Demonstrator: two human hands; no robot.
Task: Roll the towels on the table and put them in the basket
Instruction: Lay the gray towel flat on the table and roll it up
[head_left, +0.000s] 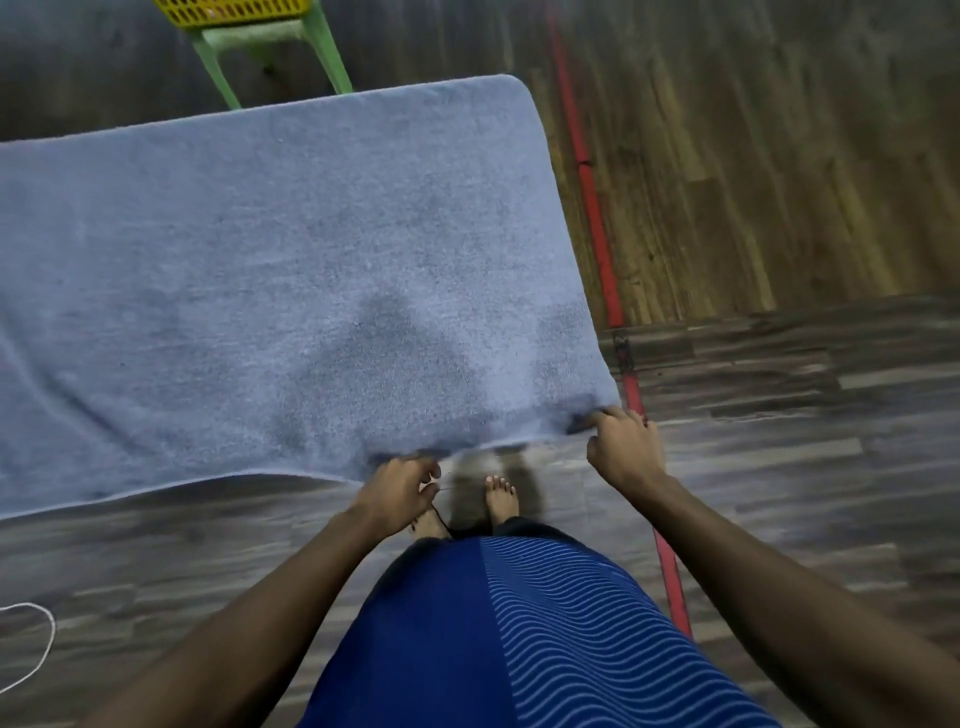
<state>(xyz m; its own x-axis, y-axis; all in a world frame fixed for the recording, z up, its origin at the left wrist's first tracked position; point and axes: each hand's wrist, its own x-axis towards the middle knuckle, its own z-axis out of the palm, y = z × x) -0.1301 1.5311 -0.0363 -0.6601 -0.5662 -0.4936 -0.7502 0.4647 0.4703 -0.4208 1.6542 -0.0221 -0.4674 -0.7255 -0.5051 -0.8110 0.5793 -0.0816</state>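
Observation:
A large blue-grey towel (270, 291) lies spread flat and fills the left and middle of the head view, so the table under it is hidden. My right hand (623, 441) pinches the towel's near right corner. Along the near edge, left of that corner, my left hand (400, 488) grips the hem with curled fingers. The yellow basket (234, 10) stands at the top left, only its lower rim in view, on a green plastic stool (270, 47) beyond the towel's far edge.
Wooden plank floor surrounds the towel. A red strip (597, 228) runs along the floor to the right of the towel. My bare feet (498, 493) stand just below the near edge. A white cord (36, 644) curls at the lower left.

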